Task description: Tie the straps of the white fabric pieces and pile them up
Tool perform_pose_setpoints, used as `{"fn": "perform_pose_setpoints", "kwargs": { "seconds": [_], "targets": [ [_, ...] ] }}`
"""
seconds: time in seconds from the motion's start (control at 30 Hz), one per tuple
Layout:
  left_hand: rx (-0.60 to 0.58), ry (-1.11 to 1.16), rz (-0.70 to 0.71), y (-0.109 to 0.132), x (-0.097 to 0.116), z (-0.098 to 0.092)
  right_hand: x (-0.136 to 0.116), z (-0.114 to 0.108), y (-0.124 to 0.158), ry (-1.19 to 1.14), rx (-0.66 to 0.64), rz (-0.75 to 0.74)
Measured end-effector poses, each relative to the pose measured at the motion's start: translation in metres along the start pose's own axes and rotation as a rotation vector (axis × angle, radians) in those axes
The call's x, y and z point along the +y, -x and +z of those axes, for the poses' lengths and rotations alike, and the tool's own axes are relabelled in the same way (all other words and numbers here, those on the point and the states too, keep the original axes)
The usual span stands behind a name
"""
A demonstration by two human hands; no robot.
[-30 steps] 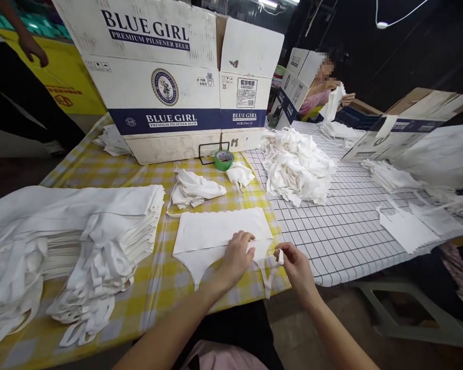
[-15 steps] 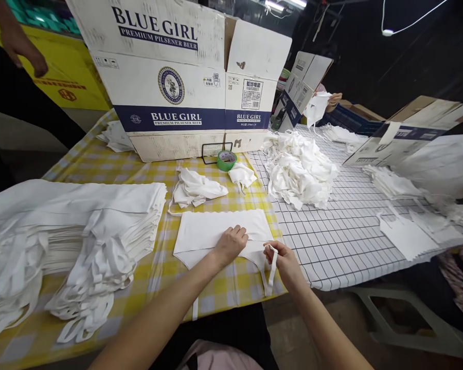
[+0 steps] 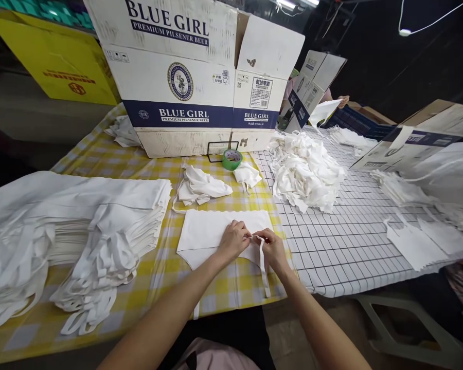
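A white camisole (image 3: 201,231) with a scalloped edge and thin straps lies flat on the yellow checked cloth in front of me. My left hand (image 3: 235,239) rests on it, its fingertips pinched at the garment's neckline edge. Close beside it, almost touching, my right hand (image 3: 270,248) pinches the white strap (image 3: 263,264), which loops down from the fingers towards the table edge. The exact spot where the fingertips meet the fabric is partly hidden.
A thick stack of white camisoles (image 3: 111,192) lies left. Crumpled white pieces (image 3: 202,186), green tape (image 3: 232,160) and a large beer carton (image 3: 177,87) stand behind. Rightward are a white heap (image 3: 304,172), flat pieces (image 3: 414,241) and another person's hand (image 3: 343,101) holding white cloth.
My right hand has moved left and up with the strap, coming up against my left hand. The person at the left has gone out of view. The view has shifted slightly.
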State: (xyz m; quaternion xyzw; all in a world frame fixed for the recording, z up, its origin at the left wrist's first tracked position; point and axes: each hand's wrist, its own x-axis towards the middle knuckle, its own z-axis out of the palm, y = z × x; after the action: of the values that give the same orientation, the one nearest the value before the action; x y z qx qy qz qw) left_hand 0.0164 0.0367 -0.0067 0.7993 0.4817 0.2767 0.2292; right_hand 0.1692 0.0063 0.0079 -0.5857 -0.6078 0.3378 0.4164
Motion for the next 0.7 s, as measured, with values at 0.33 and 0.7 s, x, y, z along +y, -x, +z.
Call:
{"fn": "perform_pose_setpoints", "kwargs": {
  "seconds": [0.33,0.7],
  "targets": [
    [0.003,0.034,-0.025,0.000,-0.004,0.002,0.012,0.011,-0.009,0.043,-0.028,-0.033],
    [0.036,0.038,-0.038,0.000,-0.007,0.006,0.015,0.017,-0.005,0.062,-0.008,-0.136]
  ]
}}
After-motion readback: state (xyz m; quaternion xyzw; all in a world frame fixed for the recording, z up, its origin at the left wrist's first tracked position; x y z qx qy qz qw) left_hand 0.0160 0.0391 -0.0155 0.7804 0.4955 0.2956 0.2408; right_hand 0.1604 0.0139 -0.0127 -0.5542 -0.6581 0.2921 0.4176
